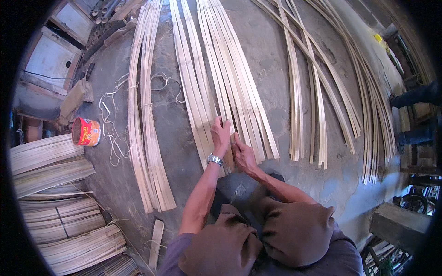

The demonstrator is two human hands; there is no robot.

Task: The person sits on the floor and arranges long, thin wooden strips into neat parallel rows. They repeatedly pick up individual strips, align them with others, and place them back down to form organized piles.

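Note:
Long pale bamboo strips (237,87) lie side by side on the floor in front of me, running away from my knees. My left hand (221,135), with a metal watch (214,159) on its wrist, is closed at the near part of one strip in the middle of this row. Just to its right, my right hand (244,154) pinches the same strip closer to its near end. Parts of the strip are hidden by my fingers. On the left, a separate bundle of strips (140,101) is tied with thin bands.
Loose ties (107,110) lie beside a red tin (86,132). Stacked strip bundles (78,230) fill the lower left. More strips, some crossed (313,60), lie to the right. A person's legs (416,96) show at the right edge, above a grey block (400,225).

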